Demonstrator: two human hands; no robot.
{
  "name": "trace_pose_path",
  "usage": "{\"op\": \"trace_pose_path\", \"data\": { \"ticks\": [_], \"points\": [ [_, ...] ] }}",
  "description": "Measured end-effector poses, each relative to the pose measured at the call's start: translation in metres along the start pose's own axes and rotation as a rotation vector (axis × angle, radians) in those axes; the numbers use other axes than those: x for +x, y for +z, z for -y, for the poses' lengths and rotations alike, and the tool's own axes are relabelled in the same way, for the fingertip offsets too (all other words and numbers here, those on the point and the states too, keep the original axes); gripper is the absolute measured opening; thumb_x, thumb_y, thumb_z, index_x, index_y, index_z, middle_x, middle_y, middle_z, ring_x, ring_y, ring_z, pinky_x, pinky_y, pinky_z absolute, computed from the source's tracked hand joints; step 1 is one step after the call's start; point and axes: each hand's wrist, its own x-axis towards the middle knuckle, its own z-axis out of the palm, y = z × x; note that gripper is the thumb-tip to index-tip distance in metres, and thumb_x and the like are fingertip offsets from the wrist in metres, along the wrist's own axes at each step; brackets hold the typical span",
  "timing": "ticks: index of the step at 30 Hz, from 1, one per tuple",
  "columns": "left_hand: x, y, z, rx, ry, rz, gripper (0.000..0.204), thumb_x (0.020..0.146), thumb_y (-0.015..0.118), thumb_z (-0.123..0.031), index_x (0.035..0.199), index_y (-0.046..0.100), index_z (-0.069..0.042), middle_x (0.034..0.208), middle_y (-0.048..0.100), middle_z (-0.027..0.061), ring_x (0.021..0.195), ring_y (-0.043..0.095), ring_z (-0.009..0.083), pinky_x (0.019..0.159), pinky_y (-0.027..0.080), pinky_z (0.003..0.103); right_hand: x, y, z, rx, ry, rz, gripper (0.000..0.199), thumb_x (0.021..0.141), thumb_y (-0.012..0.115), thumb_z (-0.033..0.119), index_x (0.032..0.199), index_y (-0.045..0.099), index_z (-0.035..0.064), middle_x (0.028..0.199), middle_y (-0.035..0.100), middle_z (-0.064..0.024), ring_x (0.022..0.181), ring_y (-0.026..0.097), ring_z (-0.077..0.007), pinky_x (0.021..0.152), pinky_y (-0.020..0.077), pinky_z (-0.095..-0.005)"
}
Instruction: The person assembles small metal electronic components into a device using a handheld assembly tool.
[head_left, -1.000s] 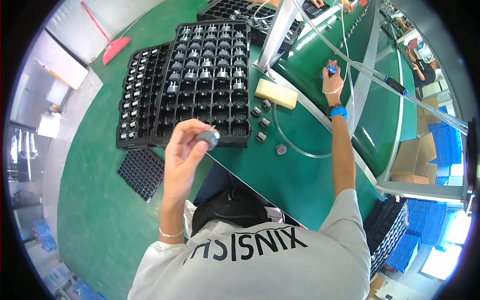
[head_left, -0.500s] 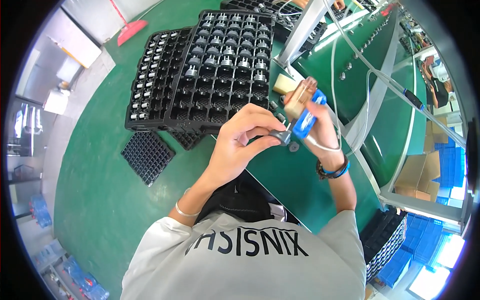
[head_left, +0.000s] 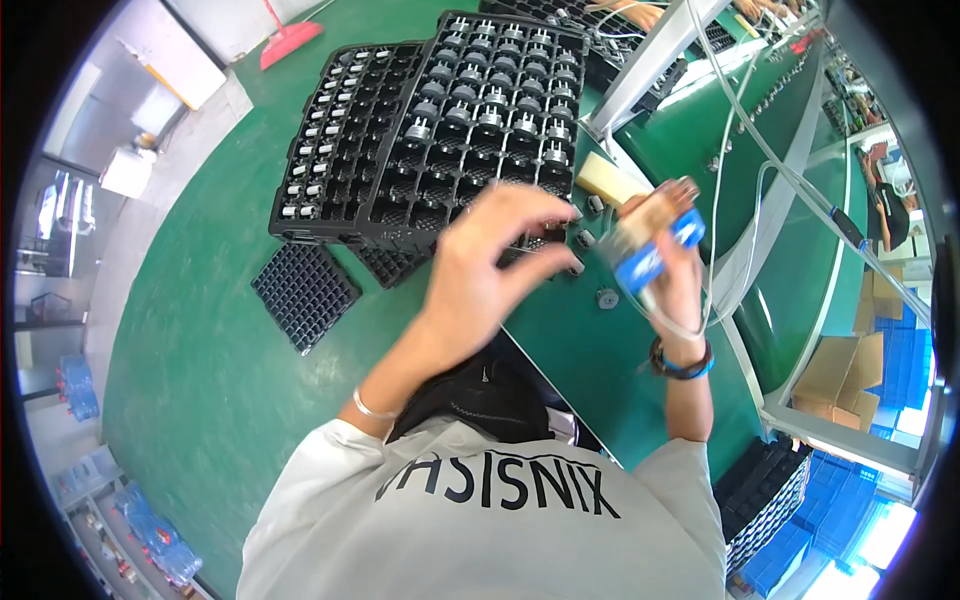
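Quick pass, taking the black parts tray [head_left: 490,120] as my landmark. My right hand [head_left: 678,280] sits just off the tray's near right corner, above the green table [head_left: 200,380], fingers clenched round a blue-bodied hand tool [head_left: 655,250] with a brownish head; a pale hose or cable runs off it. My left hand [head_left: 480,270] hovers over the tray's near edge, fingers spread and loose. It's motion-blurred, so I cannot tell if a small part is pinched at the tips. The tool is between the two hands, well clear of the tray rows.

Handling call: the tool looks rigid, plastic-cased and light enough for one hand; the trailing line may tug, so hold it mid-body around the blue section, not by the head. The small metal-topped parts [head_left: 470,105] seated in the tray look hard and small, probably easy to fumble; a fingertip pinch on the top would suit.

A cream block [head_left: 610,180] lies right of the tray, with loose small parts [head_left: 606,297] on the table near the tray's near right corner. A second tray [head_left: 335,150] lies to the left, touching the first.
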Motion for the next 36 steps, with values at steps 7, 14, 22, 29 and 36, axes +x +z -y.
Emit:
{"op": "trace_pose_path", "data": {
  "ticks": [7, 14, 22, 29, 36],
  "points": [
    [0.053, -0.088, 0.069, 0.986, 0.144, 0.042, 0.016, 0.074, 0.061, -0.004, 0.090, 0.061, -0.008, 0.094, 0.056, 0.0051, 0.087, 0.052, 0.0252, 0.080, 0.043, 0.036, 0.073, -0.110, -0.067, -0.883, -0.404, -0.132, 0.033, 0.084, 0.059, 0.013, 0.108, 0.050, -0.0077, 0.091, 0.058, -0.0050, 0.082, 0.055, -0.0103, 0.076, 0.0453, -0.0254],
    [0.063, -0.089, 0.075, 1.008, 0.101, 0.111, 0.013, 0.074, 0.062, -0.004, 0.086, 0.060, -0.007, 0.090, 0.054, 0.0055, 0.085, 0.052, 0.0248, 0.078, 0.044, 0.035, 0.079, -0.089, -0.071, -1.109, -0.456, -0.174, 0.031, 0.081, 0.061, 0.015, 0.106, 0.052, 0.0007, 0.066, 0.054, -0.0096, 0.053, 0.052, -0.0157, 0.052, 0.0424, -0.0289],
    [0.050, -0.089, 0.043, 0.401, -0.187, -0.052, 0.012, 0.085, 0.054, -0.006, 0.097, 0.055, -0.003, 0.098, 0.061, 0.0077, 0.088, 0.056, 0.0169, 0.077, 0.043, 0.028, 0.077, -0.086, -0.068, -1.120, -0.404, -0.211, 0.032, 0.078, 0.063, 0.015, 0.105, 0.052, 0.0013, 0.064, 0.052, -0.0094, 0.050, 0.049, -0.0162, 0.050, 0.0416, -0.0284],
    [0.007, -0.078, 0.028, -0.608, -0.276, 0.051, 0.027, 0.089, 0.052, -0.019, 0.110, 0.043, -0.004, 0.108, 0.052, 0.0108, 0.095, 0.051, 0.0152, 0.075, 0.039, 0.024, 0.095, -0.098, -0.076, -1.141, -0.473, -0.273, 0.030, 0.077, 0.064, 0.018, 0.099, 0.055, 0.0000, 0.071, 0.057, -0.0093, 0.059, 0.055, -0.0144, 0.057, 0.0450, -0.0271],
    [-0.045, -0.064, 0.018, -0.724, -0.461, 0.037, 0.032, 0.085, 0.060, -0.023, 0.106, 0.046, -0.003, 0.099, 0.052, 0.0077, 0.081, 0.047, 0.0107, 0.070, 0.039, 0.023, 0.144, -0.208, -0.055, -1.163, -0.453, -0.649, 0.039, 0.080, 0.059, 0.031, 0.101, 0.053, -0.0007, 0.081, 0.063, -0.0183, 0.078, 0.063, -0.0333, 0.070, 0.0479, -0.0359]
  ]
}}
